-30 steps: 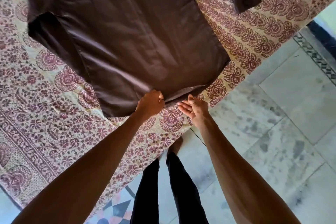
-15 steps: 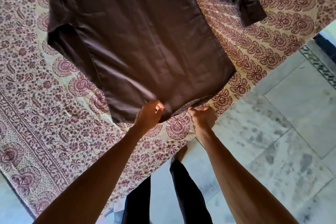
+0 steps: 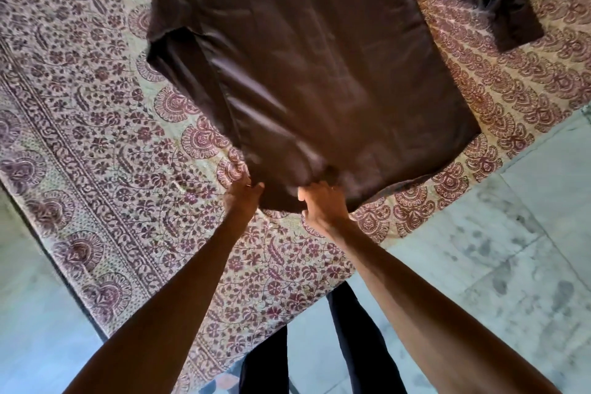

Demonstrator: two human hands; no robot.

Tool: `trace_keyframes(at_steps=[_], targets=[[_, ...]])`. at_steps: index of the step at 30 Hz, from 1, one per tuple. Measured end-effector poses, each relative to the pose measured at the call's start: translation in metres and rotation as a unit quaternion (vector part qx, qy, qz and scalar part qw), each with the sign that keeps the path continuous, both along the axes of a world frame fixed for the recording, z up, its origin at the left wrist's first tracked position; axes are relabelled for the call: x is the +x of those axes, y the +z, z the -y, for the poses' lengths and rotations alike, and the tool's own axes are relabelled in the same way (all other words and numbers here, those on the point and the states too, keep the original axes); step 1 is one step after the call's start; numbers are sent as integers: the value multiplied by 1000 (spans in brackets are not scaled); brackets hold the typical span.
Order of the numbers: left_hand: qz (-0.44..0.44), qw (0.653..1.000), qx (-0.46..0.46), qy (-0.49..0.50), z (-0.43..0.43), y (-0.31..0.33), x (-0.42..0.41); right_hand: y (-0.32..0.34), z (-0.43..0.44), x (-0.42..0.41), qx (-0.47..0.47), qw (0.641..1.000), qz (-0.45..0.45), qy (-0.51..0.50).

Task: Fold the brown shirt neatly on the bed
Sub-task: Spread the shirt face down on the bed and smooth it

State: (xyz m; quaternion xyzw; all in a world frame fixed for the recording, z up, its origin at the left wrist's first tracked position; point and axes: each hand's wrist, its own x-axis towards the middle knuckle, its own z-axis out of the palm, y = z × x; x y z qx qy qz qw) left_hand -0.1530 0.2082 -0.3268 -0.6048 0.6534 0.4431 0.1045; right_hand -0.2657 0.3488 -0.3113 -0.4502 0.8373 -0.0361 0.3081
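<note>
The brown shirt [image 3: 319, 67] lies spread flat on the bed [image 3: 105, 144], which is covered by a cream sheet printed with maroon flowers. One short sleeve is folded in along the shirt's left side; the other sleeve [image 3: 499, 3] sticks out at the upper right. My left hand [image 3: 241, 197] pinches the near left corner of the hem. My right hand [image 3: 323, 206] grips the hem a little to the right, its fingers curled over the cloth. Both arms reach forward from the bottom of the view.
The bed's corner ends close to my legs [image 3: 323, 345] in dark trousers. Pale marble floor [image 3: 499, 265] runs along the right and lower left. A dark patterned tile border shows at the far right edge.
Both hands slid left along the hem. My right hand, open palm-up a second ago, has closed on the cloth. The view has shifted, so the shirt sits further right.
</note>
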Motion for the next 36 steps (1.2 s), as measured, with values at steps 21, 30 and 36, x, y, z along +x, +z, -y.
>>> trace_keyframes(at_steps=[21, 30, 36], targets=[[-19, 988, -122, 96, 138, 9, -39, 6, 156, -1, 40, 985, 96, -134], [160, 878, -319, 320, 216, 6, 44, -2, 164, 12, 66, 980, 94, -163], [-107, 943, -314, 5, 194, 9, 25, -4, 159, 34, 73, 993, 1, -97]])
